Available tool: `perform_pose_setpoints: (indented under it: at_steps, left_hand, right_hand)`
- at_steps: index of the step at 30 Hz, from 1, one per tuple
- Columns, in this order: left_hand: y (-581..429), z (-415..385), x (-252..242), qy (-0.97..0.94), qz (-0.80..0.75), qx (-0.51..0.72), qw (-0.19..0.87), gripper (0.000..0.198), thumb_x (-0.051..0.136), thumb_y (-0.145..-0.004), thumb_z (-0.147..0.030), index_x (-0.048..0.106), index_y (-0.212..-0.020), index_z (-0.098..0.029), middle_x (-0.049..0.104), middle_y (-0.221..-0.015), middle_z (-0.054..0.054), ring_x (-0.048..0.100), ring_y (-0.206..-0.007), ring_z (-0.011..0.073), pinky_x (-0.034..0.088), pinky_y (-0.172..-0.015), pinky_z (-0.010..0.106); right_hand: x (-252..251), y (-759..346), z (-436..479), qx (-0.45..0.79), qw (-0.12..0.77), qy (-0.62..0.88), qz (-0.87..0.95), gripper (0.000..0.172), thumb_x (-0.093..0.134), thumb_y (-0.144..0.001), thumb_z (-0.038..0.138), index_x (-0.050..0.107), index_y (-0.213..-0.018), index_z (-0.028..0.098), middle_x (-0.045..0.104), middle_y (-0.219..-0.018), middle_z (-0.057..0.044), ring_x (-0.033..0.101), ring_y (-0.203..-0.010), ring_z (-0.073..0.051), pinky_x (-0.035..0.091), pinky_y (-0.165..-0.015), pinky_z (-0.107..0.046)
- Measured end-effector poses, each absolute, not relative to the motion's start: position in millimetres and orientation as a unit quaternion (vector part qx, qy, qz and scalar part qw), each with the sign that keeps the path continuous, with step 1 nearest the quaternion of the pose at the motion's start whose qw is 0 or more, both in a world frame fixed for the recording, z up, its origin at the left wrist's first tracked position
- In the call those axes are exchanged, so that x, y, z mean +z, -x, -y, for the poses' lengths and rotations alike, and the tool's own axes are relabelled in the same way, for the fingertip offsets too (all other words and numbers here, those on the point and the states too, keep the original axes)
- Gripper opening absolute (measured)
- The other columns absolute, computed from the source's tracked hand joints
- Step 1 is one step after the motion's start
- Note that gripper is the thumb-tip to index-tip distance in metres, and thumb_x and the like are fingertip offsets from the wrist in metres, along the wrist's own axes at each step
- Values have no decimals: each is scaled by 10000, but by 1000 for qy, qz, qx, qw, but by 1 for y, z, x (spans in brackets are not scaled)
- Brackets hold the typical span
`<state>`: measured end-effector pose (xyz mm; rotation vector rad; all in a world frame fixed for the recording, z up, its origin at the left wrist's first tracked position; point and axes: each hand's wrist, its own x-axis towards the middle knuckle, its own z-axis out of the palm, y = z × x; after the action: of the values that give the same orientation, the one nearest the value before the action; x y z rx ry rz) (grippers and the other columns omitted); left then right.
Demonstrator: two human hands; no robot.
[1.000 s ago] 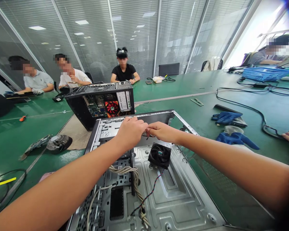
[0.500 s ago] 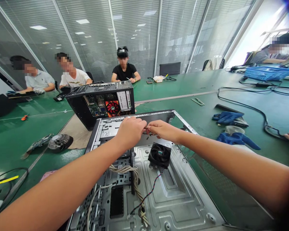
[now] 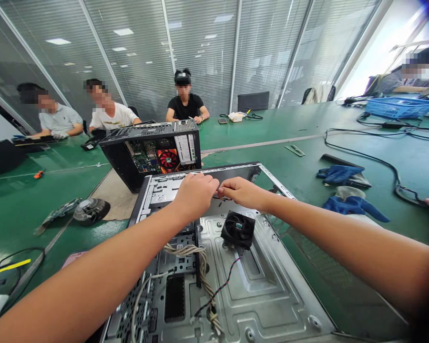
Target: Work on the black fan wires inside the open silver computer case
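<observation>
My left hand is closed in a pinch above the far part of an open computer case. Fingertip to fingertip with it, my right hand is also pinched. Thin wires show at and below the right fingers; their ends are hidden by my hands. A black cooling fan rests on the bare metal floor of the case, just below my right hand. From the fan a thin twisted lead runs toward me. A bundle of beige cables lies along the drive bay.
Behind stands a second computer case with a red fan. A round metal part and a circuit board lie left. Blue gloves, a black cable and a blue basket are right. Several people sit around the table.
Both hands stay together in nearly the same place, with a slight shift of the fingers. The reddish bit between the fingertips shows less now. The whole view has shifted slightly.
</observation>
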<state>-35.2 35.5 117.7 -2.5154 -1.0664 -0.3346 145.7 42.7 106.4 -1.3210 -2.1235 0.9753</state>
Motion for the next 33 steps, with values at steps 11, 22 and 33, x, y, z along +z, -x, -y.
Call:
perform_pose_setpoints:
  at_steps: [11,22,33]
  left_hand:
    - [37,-36,117,895,379,-113,208,134,498,-919,-197,609,-848,-176,628,-824,48,568,-816,213,308,-663,333]
    - [40,-38,118,892,347,-140,253,148,501,-936,-212,620,-854,-184,617,-909,61,520,-874,217,309,-703,342]
    - [38,-36,123,899,327,-138,255,177,465,-933,-142,611,-844,-188,651,-842,39,505,-862,214,297,-707,352]
  right_hand:
    - [106,-145,-44,258,210,472,816,248,447,-875,268,642,-764,162,653,-761,-55,535,-711,-173,367,-665,-303]
    - [104,-146,-45,265,213,448,827,255,436,-899,271,641,-794,161,685,-829,-62,565,-765,-179,389,-692,-298]
    - [104,-147,-45,251,237,452,823,236,455,-874,280,577,-700,177,578,-681,-13,470,-660,-149,335,-625,-287]
